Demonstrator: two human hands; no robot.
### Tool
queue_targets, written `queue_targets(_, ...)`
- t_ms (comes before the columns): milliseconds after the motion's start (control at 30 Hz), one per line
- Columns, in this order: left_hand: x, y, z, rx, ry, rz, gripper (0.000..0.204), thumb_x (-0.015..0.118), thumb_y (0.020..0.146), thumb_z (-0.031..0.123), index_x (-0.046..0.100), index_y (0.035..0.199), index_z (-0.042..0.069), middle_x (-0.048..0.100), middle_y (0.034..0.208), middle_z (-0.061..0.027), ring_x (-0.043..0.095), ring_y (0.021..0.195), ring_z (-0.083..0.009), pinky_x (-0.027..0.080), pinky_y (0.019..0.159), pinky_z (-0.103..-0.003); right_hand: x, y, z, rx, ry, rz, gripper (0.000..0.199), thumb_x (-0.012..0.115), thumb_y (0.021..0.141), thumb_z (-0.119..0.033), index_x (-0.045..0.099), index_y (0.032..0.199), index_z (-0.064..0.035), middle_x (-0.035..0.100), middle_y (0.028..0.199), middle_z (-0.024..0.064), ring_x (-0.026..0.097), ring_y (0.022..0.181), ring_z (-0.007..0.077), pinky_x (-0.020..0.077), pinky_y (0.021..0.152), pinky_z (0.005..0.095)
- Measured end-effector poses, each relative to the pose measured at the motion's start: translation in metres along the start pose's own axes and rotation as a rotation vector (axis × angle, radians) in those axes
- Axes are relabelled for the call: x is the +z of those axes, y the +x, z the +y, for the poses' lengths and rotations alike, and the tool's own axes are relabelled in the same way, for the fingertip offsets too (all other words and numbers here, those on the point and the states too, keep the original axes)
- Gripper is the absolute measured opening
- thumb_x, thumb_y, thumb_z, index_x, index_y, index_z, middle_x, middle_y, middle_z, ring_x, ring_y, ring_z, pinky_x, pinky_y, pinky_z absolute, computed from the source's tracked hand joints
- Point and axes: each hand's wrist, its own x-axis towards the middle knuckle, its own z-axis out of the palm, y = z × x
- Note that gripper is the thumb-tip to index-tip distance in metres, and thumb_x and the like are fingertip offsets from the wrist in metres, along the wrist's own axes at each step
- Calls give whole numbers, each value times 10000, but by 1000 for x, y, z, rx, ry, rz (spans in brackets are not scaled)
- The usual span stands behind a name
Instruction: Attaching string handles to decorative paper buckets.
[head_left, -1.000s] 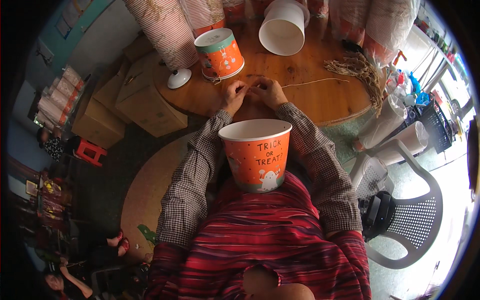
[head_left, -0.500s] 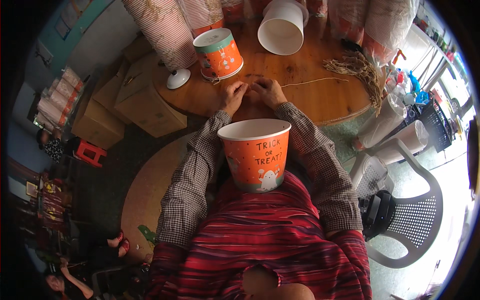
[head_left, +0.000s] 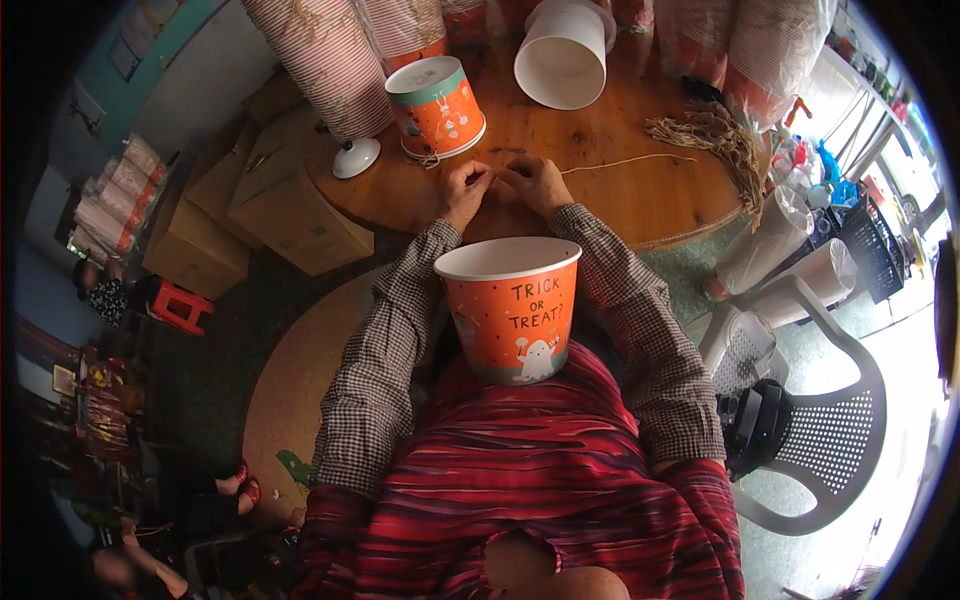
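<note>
Fingertips almost meeting, my left hand point(head_left: 463, 194) and my right hand point(head_left: 540, 187) are above the table's near edge, both pinched on a thin tan cord point(head_left: 635, 160). The cord's length trails from my right hand over the wood toward a bundle of loose cords point(head_left: 718, 150). Between my forearms an orange paper bucket point(head_left: 490, 310) with a ghost print stands upright on my lap, its mouth up. Just beyond my left hand sits an upside-down orange and green bucket point(head_left: 440, 112), a bit of cord at its rim. The knot or ends between my fingers are too small to make out.
A white bucket point(head_left: 553, 75) lies on its side on the wooden table point(head_left: 620, 205). Tall bucket stacks point(head_left: 320, 75) line the back. A white lid with a knob point(head_left: 356, 158) is at the left edge. Cardboard boxes point(head_left: 300, 220) stand left, a grey plastic chair point(head_left: 830, 440) right.
My fingers have shifted slightly, the left ones curling a little more at the pinch. The buckets and the trailing cord stay in place.
</note>
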Motion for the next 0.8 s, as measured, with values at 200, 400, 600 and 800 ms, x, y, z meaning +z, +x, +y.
queue_targets(200, 0, 0, 4, 2, 32, 7, 99, 635, 864, 112, 625, 872, 13, 605, 745, 9, 536, 689, -67, 448, 647, -224, 0, -1, 1, 17, 26, 7, 237, 686, 783, -206, 669, 910, -7, 670, 782, 141, 650, 704, 231, 514, 662, 341)
queue_targets(400, 2, 0, 4, -11, 17, 29, 104, 642, 856, 119, 617, 865, 18, 596, 760, 18, 527, 705, -64, 445, 652, -227, -1, 0, 6, -14, 4, 1, 230, 683, 778, -206, 661, 904, -14, 663, 793, 144, 645, 721, 243, 511, 677, 345)
queue_targets(600, -1, 0, 2, 9, 97, 4, 111, 609, 881, 114, 626, 903, 6, 636, 812, -17, 575, 761, -86, 470, 705, -241, 1, 1, 3, 11, -2, 21, 256, 655, 810, -230, 673, 913, 4, 672, 811, 183, 654, 726, 288, 510, 691, 365)
queue_targets(800, 1, -1, 5, 28, 63, 0, 121, 606, 880, 115, 630, 887, -4, 635, 789, -22, 576, 742, -95, 470, 694, -248, -3, 0, 0, 61, -17, -17, 266, 645, 822, -240, 680, 914, 7, 668, 823, 203, 656, 739, 307, 505, 692, 374)
